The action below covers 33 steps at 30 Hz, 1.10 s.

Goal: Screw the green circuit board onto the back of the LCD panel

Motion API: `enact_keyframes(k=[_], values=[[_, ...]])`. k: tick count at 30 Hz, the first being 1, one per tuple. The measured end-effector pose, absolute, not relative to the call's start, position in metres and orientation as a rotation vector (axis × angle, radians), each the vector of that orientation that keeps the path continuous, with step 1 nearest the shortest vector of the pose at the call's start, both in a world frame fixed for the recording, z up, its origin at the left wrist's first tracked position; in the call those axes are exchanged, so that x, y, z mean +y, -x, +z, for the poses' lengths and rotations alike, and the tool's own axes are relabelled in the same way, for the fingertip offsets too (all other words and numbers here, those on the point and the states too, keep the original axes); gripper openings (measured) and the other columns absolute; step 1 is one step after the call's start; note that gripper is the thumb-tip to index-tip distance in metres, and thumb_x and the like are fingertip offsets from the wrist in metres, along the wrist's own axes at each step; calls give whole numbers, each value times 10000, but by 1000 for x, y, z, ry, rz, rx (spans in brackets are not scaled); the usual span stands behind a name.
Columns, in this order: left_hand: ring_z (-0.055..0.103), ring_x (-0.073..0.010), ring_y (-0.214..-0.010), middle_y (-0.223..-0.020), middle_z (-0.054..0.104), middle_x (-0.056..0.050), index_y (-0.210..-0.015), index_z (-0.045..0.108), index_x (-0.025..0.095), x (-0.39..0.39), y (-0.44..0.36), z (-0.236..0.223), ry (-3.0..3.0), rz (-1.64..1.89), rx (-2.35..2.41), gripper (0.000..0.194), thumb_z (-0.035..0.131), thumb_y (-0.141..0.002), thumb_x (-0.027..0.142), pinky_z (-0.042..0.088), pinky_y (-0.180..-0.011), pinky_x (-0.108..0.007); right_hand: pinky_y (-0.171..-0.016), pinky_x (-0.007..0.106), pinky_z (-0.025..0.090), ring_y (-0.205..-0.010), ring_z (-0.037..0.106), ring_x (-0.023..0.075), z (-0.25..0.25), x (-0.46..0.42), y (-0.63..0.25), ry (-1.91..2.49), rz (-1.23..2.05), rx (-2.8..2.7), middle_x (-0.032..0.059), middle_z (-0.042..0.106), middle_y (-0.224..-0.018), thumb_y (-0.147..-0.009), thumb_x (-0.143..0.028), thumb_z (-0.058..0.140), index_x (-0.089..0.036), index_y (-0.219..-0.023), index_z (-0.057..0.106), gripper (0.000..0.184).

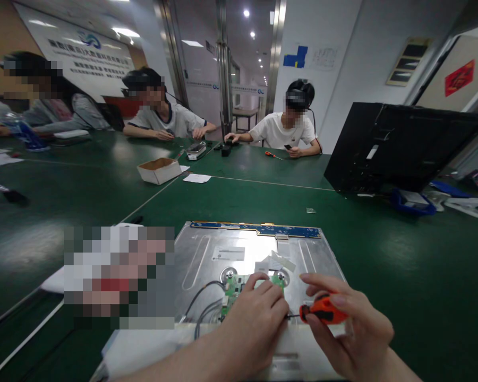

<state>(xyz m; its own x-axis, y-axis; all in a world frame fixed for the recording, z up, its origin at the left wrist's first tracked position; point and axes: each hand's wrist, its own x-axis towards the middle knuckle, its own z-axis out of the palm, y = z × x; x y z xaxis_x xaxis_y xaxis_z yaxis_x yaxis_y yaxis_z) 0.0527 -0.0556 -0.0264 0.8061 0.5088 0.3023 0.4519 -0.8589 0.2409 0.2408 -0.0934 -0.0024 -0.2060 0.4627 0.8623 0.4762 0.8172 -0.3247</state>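
Observation:
A silver metal panel back (207, 249) lies flat on the green table in front of me, with a blue strip along its far edge. A small green circuit board (234, 289) with grey wires sits near its front. My left hand (255, 318) rests on that board, fingers curled and pressed down on it. My right hand (352, 331) is closed round an orange-handled screwdriver (323, 311), held sideways with its tip pointing left toward my left hand's fingers.
A black monitor housing (398, 146) leans at the right. A small cardboard box (159, 170) and papers lie mid-table. Three other people sit along the far side. A blurred patch (119, 276) covers something left of the panel.

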Motion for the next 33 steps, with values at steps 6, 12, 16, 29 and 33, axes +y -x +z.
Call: enact_keyframes(k=[6,12,16,29,33], values=[[579,-228,-931,-950,635,-59,-976,586,193,-54,-51,-29,-2833,552,734,113,539,-875,185,333,-1003,-440,-776,267,578,-1047,616,179,2,-99,-245,881,-316,-1947,105,582,-1179,-886,-89,521,-177,-1213,565,342],[571,-222,-892,-912,626,-54,-925,587,187,-55,-52,-25,-2807,528,763,107,546,-831,158,339,-996,-439,-760,292,588,-988,650,171,1,-96,-241,726,-94,-1850,96,609,-1215,-805,-48,621,-177,-1366,370,628],[569,-213,-853,-887,623,-47,-903,588,184,-56,-53,-25,-2808,545,769,99,518,-844,147,341,-986,-445,-722,287,592,-935,659,151,-4,-92,-239,687,-39,-1805,79,593,-1265,-742,31,653,-227,-1386,315,771],[571,-222,-894,-920,629,-50,-917,575,192,-55,-52,-29,-2811,537,761,116,568,-804,166,331,-998,-432,-756,306,598,-959,663,192,1,-94,-243,723,-83,-1891,96,627,-1083,-841,-91,605,-160,-1344,389,553],[564,-210,-861,-898,621,-41,-887,573,189,-55,-53,-28,-2814,531,763,98,559,-802,145,328,-996,-424,-687,273,595,-860,662,161,-1,-92,-241,697,5,-1804,51,604,-1033,-756,-22,676,-200,-1307,370,655]])
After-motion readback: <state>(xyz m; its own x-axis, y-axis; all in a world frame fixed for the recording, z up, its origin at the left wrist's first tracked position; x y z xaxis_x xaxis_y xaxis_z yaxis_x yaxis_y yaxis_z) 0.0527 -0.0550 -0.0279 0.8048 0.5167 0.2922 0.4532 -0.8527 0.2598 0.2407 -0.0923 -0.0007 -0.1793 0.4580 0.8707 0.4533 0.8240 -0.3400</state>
